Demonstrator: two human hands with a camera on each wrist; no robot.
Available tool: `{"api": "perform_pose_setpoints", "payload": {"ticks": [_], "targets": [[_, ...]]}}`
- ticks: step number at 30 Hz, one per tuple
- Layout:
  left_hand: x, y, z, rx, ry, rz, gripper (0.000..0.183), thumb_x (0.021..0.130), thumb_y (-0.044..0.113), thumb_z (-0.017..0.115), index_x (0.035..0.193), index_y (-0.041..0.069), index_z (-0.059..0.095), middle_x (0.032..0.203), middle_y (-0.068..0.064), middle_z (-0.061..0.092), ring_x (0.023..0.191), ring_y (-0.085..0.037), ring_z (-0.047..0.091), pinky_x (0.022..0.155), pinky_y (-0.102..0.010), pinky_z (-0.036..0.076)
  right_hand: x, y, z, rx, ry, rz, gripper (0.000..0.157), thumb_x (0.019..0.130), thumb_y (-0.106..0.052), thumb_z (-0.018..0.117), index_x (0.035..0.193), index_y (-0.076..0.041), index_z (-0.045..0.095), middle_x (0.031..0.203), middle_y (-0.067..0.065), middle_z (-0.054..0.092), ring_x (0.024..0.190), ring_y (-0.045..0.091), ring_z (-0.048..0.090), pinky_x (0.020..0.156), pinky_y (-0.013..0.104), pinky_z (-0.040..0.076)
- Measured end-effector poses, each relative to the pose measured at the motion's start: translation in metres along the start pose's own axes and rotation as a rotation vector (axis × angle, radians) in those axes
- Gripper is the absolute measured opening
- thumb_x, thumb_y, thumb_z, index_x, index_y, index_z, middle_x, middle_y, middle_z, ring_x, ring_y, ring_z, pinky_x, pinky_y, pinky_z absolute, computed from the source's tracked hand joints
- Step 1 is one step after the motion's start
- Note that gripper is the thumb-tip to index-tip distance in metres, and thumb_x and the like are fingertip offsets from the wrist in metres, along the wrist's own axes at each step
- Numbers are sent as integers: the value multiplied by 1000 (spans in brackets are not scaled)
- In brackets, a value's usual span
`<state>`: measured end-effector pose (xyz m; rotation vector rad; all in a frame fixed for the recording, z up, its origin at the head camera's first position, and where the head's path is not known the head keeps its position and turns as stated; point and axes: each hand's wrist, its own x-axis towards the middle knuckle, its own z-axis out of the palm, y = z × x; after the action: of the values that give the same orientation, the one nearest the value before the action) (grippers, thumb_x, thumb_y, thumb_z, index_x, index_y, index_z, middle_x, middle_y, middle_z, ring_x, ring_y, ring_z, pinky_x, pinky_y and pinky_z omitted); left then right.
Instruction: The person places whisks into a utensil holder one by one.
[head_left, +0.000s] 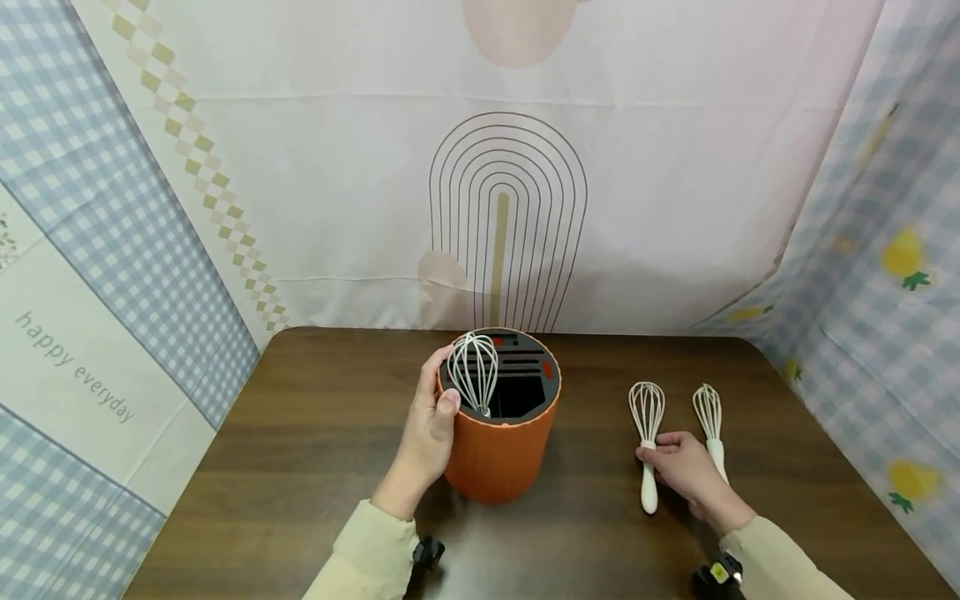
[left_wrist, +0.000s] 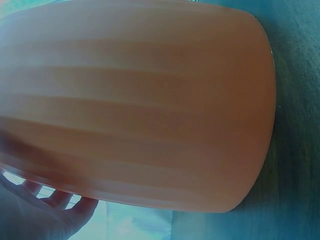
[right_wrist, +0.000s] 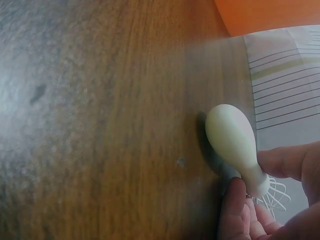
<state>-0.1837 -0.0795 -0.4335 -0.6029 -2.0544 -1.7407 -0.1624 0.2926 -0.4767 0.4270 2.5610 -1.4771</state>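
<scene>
An orange utensil holder [head_left: 498, 460] with a dark slotted top stands upright on the table. My left hand [head_left: 426, 432] grips its left side, the thumb at the rim; the left wrist view shows the fingers against the ribbed wall [left_wrist: 150, 110]. One white whisk [head_left: 474, 367] stands in the holder with its wire head above the top and its handle hidden. To the right, my right hand [head_left: 686, 471] pinches a second whisk [head_left: 648, 492] near the top of its white handle [right_wrist: 231, 132]. A third whisk [head_left: 708, 414] lies just beyond that hand, partly covered by it.
The brown wooden table [head_left: 337, 417] reaches back to a pale patterned cloth [head_left: 360, 183]. Blue checked cloths hang at the left [head_left: 135, 200] and right [head_left: 847, 367] sides. Black wrist devices sit at both sleeves.
</scene>
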Motion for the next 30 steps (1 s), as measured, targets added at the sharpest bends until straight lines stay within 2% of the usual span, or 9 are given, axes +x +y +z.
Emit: {"api": "perform_pose_setpoints", "payload": {"ticks": [2, 5, 9, 17, 21, 27, 30], "targets": [[0, 6, 0, -2, 1, -7, 55, 96, 30, 41, 148, 13, 33, 142, -12, 43, 119, -29, 49, 97, -50, 39, -1, 0, 0, -1, 0, -1, 60, 91, -20, 65, 127, 16, 33, 112, 27, 56, 90, 20, 60, 72, 33, 52], [0, 23, -2, -15, -2, -10, 54, 95, 22, 41, 146, 5, 33, 141, -18, 44, 118, -33, 50, 97, -50, 39, -1, 0, 0, 0, 0, 1, 59, 91, -20, 65, 127, 16, 34, 110, 26, 57, 89, 20, 60, 72, 33, 52], [0, 40, -4, -17, -11, -9, 53, 95, 21, 41, 144, 2, 33, 139, -20, 44, 117, -33, 50, 97, -44, 40, 0, 0, 0, -3, -6, 2, 58, 92, -20, 64, 127, 16, 35, 110, 25, 57, 90, 20, 60, 73, 33, 52], [1, 39, -3, -20, -15, 1, 53, 94, 17, 40, 143, -1, 33, 139, -20, 45, 115, -32, 51, 96, -40, 41, 0, 1, -1, -11, -13, 14, 57, 93, -20, 62, 128, 18, 37, 108, 24, 58, 90, 20, 60, 74, 34, 53], [1, 39, -3, -25, -23, -12, 52, 94, 15, 40, 144, 1, 33, 139, -19, 45, 116, -32, 51, 97, -39, 40, 0, 0, -3, -20, -17, 21, 57, 94, -20, 60, 130, 19, 38, 111, 26, 58, 94, 23, 60, 75, 36, 53], [1, 40, -4, -31, -23, -3, 52, 96, 19, 40, 144, 3, 33, 139, -18, 44, 117, -31, 50, 97, -41, 40, -1, -5, -5, -38, -34, 26, 55, 96, -21, 58, 132, 18, 41, 122, 30, 53, 106, 32, 57, 78, 40, 53], [1, 41, -4, -32, -20, 0, 52, 96, 22, 40, 144, 3, 33, 139, -18, 44, 117, -32, 50, 97, -45, 40, -1, -7, -5, -33, -40, 27, 53, 96, -20, 57, 131, 17, 43, 123, 30, 52, 107, 32, 57, 78, 41, 53]]}}
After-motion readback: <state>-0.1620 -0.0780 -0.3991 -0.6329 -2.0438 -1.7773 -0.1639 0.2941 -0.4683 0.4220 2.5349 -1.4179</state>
